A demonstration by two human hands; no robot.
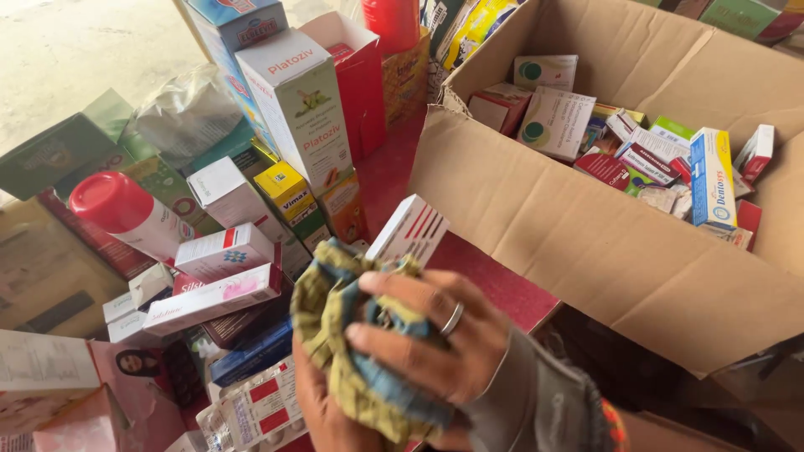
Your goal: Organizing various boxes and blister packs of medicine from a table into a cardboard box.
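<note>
My right hand, with a ring on one finger and a grey sleeve, is closed on a crumpled yellow-green and blue cloth. The cloth is pressed around the lower end of a small white box with red stripes, which sticks up out of it. My left hand lies under the cloth and the box and holds them from below; the cloth hides most of its fingers.
A big open cardboard carton at the right holds several small medicine boxes. A pile of cartons, a tall white and green box and a red-capped white bottle crowd the red tabletop at the left. Blister packs lie near my left hand.
</note>
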